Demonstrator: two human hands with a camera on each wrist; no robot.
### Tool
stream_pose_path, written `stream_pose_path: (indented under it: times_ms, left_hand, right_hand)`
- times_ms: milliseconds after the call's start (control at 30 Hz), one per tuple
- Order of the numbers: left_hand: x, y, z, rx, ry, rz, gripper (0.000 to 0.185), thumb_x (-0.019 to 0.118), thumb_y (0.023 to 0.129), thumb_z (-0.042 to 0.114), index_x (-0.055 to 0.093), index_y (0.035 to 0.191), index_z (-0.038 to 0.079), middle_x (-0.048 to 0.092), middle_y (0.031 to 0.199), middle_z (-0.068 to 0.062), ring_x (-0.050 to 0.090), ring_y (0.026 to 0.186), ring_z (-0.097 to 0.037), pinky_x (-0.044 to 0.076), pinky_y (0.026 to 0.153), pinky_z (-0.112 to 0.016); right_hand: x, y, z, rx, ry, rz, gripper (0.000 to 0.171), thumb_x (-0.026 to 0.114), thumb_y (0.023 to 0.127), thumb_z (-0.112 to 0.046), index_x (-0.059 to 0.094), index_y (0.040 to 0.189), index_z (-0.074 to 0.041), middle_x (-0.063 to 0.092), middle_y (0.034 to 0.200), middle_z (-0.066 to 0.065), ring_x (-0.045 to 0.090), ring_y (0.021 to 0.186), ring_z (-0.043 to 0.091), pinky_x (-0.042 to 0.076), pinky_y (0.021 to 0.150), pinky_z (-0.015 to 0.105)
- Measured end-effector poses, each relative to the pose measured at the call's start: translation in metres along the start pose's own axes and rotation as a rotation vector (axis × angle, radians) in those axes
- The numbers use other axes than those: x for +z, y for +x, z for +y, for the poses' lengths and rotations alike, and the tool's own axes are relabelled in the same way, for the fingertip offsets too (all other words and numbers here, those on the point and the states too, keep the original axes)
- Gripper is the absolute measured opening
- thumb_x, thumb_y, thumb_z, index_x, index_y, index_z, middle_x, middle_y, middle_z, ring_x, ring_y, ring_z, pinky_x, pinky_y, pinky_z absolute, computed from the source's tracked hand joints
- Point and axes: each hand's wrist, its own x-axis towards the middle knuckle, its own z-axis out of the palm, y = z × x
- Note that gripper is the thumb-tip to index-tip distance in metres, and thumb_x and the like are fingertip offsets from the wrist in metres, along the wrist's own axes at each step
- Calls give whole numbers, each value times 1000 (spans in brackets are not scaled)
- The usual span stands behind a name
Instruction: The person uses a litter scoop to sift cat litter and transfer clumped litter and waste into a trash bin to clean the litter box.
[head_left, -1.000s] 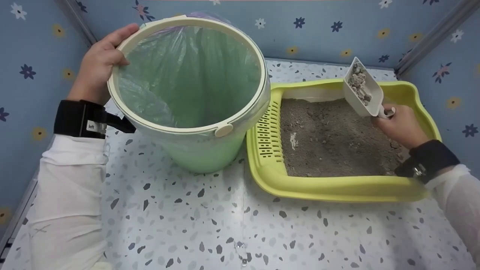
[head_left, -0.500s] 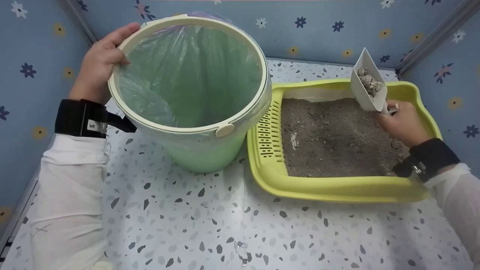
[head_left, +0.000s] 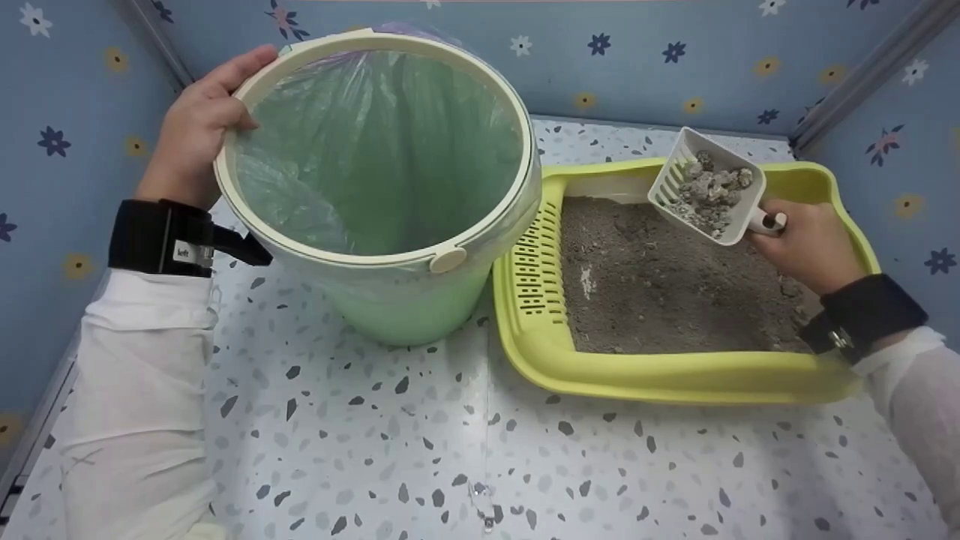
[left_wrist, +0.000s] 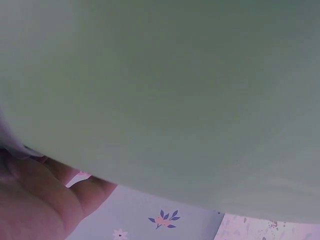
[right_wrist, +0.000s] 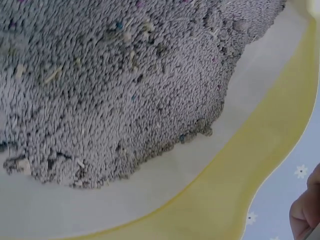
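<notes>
My left hand (head_left: 201,124) grips the cream rim of a green bin (head_left: 382,187) lined with a thin plastic bag and tilts it toward me. In the left wrist view the bin's green wall (left_wrist: 170,90) fills the frame, with part of my left hand (left_wrist: 35,205) below it. My right hand (head_left: 806,244) holds the handle of a white slotted scoop (head_left: 709,196) with grey clumps in it, raised over the far end of the yellow-green litter tray (head_left: 660,382). Grey litter (right_wrist: 110,80) fills the tray.
The bin and tray stand side by side on a speckled white table (head_left: 450,465), almost touching. Blue flowered walls (head_left: 675,52) close in the back and both sides. The tray's left rim has a slotted panel (head_left: 534,270).
The scoop has swung from nearly upright to lying flatter, its mouth turned left toward the bin. My right hand shifted slightly with it. The bin and left hand stayed put.
</notes>
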Motion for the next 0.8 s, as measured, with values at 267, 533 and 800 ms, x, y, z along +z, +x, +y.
stream_pose_path:
  times_ms: [267,533,800]
  left_hand:
    - [0,0,0,-6,18,11,66,29,84,-14,41,143,12,39,141,-10,52,112,-16,49,83,-17]
    - [-1,0,1,-10,34,16,67,28,83,-14,41,143,12,36,146,-10,48,119,-15,46,86,-16]
    - [0,1,2,-19,35,24,68,28,82,-15,40,144,12,34,148,-9,45,123,-15,44,89,-16]
  right_hand:
    - [0,-4,2,-157,-158,52,25,66,78,-10,44,66,-9,41,49,5,37,42,21,28,41,35]
    - [3,-9,11,-281,-236,78,21,66,72,-5,45,71,-7,34,46,3,31,37,18,25,37,35]
    - [4,-10,9,-288,-220,67,22,68,71,-7,47,72,-7,36,46,2,31,36,17,26,36,34]
